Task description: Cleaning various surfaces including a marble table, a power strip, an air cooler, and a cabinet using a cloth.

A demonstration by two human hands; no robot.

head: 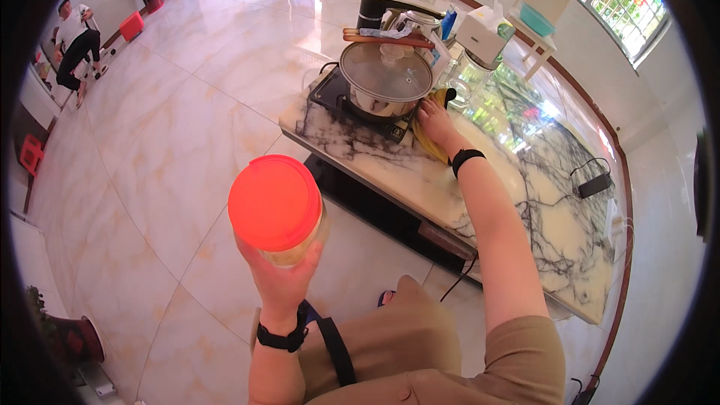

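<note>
My left hand (278,281) grips a clear jar (289,256) with a wide red lid (275,202), held up over the floor to the left of the cabinet. On the marble cabinet top (388,163), my right hand (436,121) presses on a yellow cloth (430,143) with a dark edge. That cloth lies right beside a portable cooktop (332,90). A steel pot (374,106) with a glass lid (365,70) stands on the cooktop, close to my right fingertips. What the jar holds is hard to make out.
Behind the pot are a black-and-steel appliance (377,8), wooden-handled utensils (388,39), a tissue box (484,34) and a glass pitcher (469,73). A power adapter (594,185) and a power strip (610,219) lie along the wall side. A person (76,39) sits far left.
</note>
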